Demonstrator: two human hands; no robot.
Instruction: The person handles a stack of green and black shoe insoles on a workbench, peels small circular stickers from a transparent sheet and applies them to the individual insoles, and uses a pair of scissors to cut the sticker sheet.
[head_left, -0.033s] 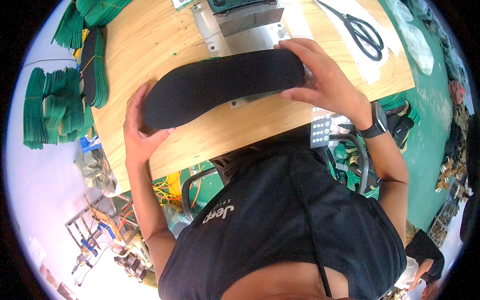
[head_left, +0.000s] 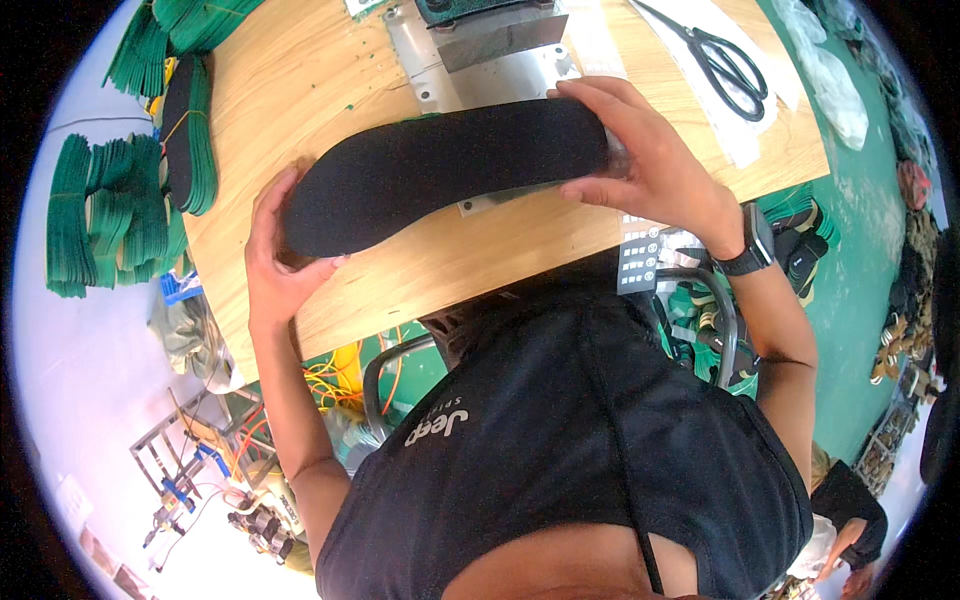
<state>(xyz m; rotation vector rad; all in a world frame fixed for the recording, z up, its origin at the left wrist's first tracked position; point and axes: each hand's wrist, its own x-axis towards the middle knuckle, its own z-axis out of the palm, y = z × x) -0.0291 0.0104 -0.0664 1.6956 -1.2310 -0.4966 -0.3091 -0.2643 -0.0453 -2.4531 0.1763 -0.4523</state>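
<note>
Between my two hands is a long black insole (head_left: 440, 175), its dark flat face turned up, above the wooden table. The wider end is gripped by my left hand (head_left: 275, 255), fingers along the outer edge and thumb near the front edge. My right hand (head_left: 645, 160) holds the other end, fingers on the far edge and thumb on the near edge. A metal plate fixture (head_left: 465, 80) lies just beyond the insole, which covers its near part. Whether more layers sit under the insole is hidden.
Black-handled scissors (head_left: 725, 75) lie on white paper at the table's far right. Bundled black-and-green insoles (head_left: 190, 140) stand along the left edge, beside stacked green ones (head_left: 100, 215). A printed label strip (head_left: 638, 255) hangs at the front edge. Another person (head_left: 850, 520) is at lower right.
</note>
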